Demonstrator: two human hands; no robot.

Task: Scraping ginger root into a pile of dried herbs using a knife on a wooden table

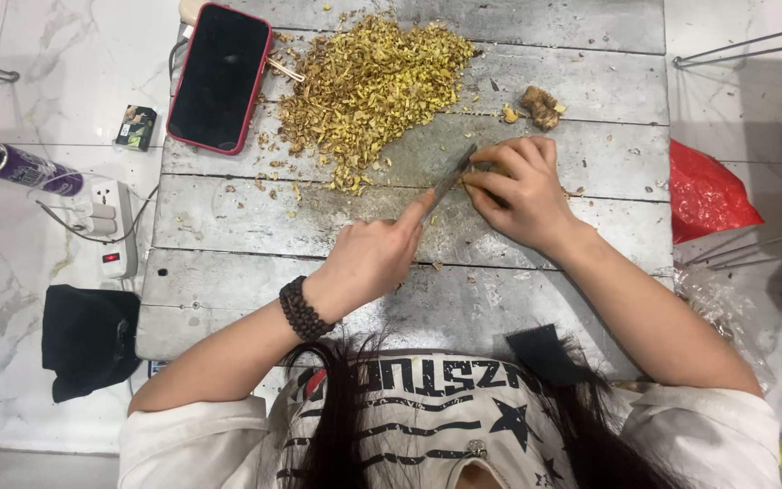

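Gripping knife (448, 181) w/ L hand (373, 258) | R hand (518, 190) clamped on root piece (486, 169)

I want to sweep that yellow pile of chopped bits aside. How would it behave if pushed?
The pile is loose small pieces, so it would likely scatter, not slide whole. Bits probably catch in the gaps of the table.
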